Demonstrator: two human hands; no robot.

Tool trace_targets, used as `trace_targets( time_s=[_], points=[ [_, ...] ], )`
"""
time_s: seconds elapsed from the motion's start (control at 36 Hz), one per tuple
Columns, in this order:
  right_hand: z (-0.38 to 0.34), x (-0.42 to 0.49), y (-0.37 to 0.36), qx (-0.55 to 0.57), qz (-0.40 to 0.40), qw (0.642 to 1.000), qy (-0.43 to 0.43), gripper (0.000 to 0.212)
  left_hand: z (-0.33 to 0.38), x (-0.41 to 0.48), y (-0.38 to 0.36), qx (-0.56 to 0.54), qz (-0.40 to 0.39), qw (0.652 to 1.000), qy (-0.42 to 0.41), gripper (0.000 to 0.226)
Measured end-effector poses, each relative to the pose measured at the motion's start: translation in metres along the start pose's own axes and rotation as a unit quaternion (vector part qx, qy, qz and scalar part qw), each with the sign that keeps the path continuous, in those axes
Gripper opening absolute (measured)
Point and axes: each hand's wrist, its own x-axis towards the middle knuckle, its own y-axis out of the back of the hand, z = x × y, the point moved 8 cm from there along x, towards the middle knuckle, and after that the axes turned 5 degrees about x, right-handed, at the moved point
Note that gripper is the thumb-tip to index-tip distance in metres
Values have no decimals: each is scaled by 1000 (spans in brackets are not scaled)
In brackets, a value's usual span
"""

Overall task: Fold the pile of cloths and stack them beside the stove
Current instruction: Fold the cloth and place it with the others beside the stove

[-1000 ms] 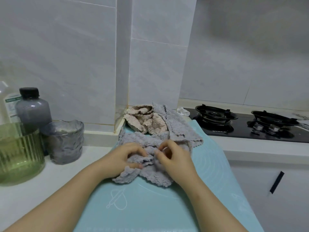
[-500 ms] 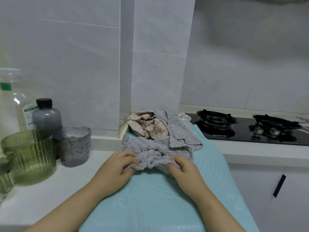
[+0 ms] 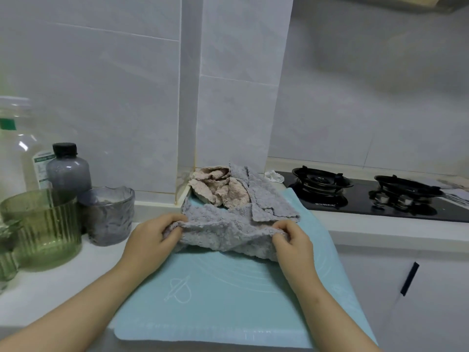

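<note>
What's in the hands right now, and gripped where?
Both hold one grey cloth: the left hand pinches its left end and the right hand its right end, with the cloth spread between them over the blue mat.

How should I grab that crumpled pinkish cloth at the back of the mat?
Pinch the pinkish cloth from above, at the raised folds on its left. Its right side lies under the back grey cloth, so the left should lift free more easily.
</note>
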Motion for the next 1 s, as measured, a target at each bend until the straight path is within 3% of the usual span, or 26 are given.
trace_targets(
  time_s=[0.08, 0.17, 0.28, 0.36, 0.42, 0.5, 0.58, 0.64, 0.72, 0.83, 0.94, 1.0],
  points=[
    [-3, 0, 17, 48, 7, 999, -1, 21, 11, -2, 10, -17, -43, 998, -40, 29],
    [-9, 0, 29, 91, -43, 995, -16, 6, 22, -5, 9, -38, -152, 987, -42, 37],
    [-20, -6, 34, 41, -164, 984, -61, 11, 38, -16, -6, -39, -353, 933, -58, 36],
    [-22, -15, 33, -32, -246, 964, -97, 18, 47, -31, -17, -70, -475, 876, -49, 7],
    [-19, -18, 30, -82, -281, 950, -112, 23, 49, -36, -21, -102, -512, 852, -22, 45],
    [-14, -15, 28, -94, -295, 940, -146, 26, 43, -19, -25, -114, -451, 884, 44, 64],
    [-9, -3, 25, -120, -265, 943, -163, 20, 33, 7, -27, -28, -309, 949, 48, 38],
    [-8, 12, 21, -208, -219, 947, -114, 11, 26, 19, -34, 19, -245, 968, 44, 24],
    [0, 27, 3, -290, -166, 940, -61, 24, 8, 34, -49, 38, -204, 975, 77, 12],
    [28, 42, -7, -355, -130, 920, -100, 49, -11, 49, -66, 96, -173, 974, 109, 16],
    [46, 50, -13, -431, -144, 881, -129, 35, -26, 47, -80, 216, -152, 958, 107, 22],
    [51, 56, -14, -446, -129, 879, -113, 22, -26, 47, -83, 243, -141, 955, 92, 22]
  ],
)
